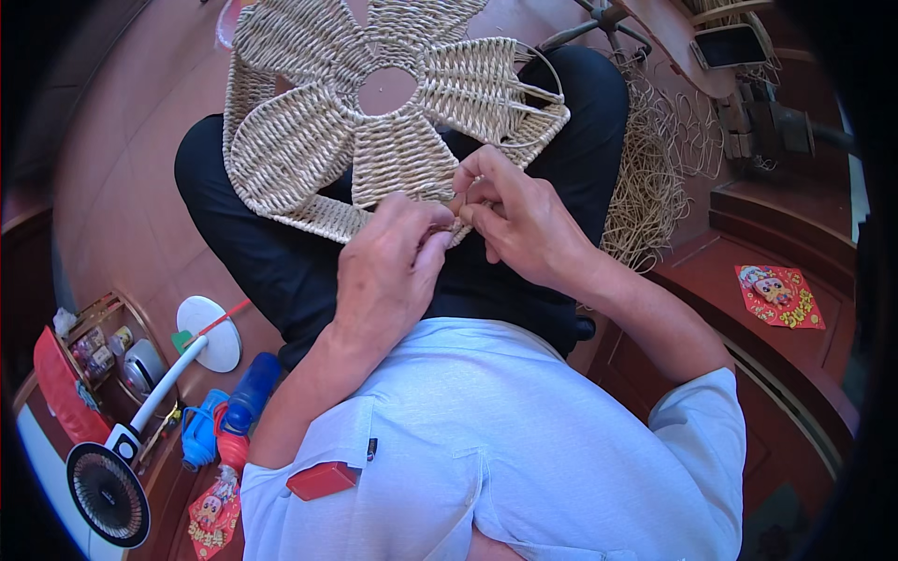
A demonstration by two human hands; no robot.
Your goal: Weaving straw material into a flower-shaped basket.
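Across my knees rests a flower-shaped woven straw piece [299,140] with broad petals, a round hole in the middle and a woven outer rim. At its near edge my left hand [388,266] pinches the rim, thumb and index finger closed. Close beside it, fingertips nearly meeting the left ones, my right hand [524,220] is closed in a pinch on what looks like a thin straw strand. The exact spot between the fingertips is mostly hidden. On the right-hand petal, a thin loop of straw cord [552,70] sticks out past unfilled ribs.
A tangled heap of straw cord [645,201] lies on the floor at the right. Far right stand a wooden seat and a phone-like dark device [730,47]. At lower left are a white fan [108,496], a blue bottle [251,393] and a wooden tray of small items [98,351].
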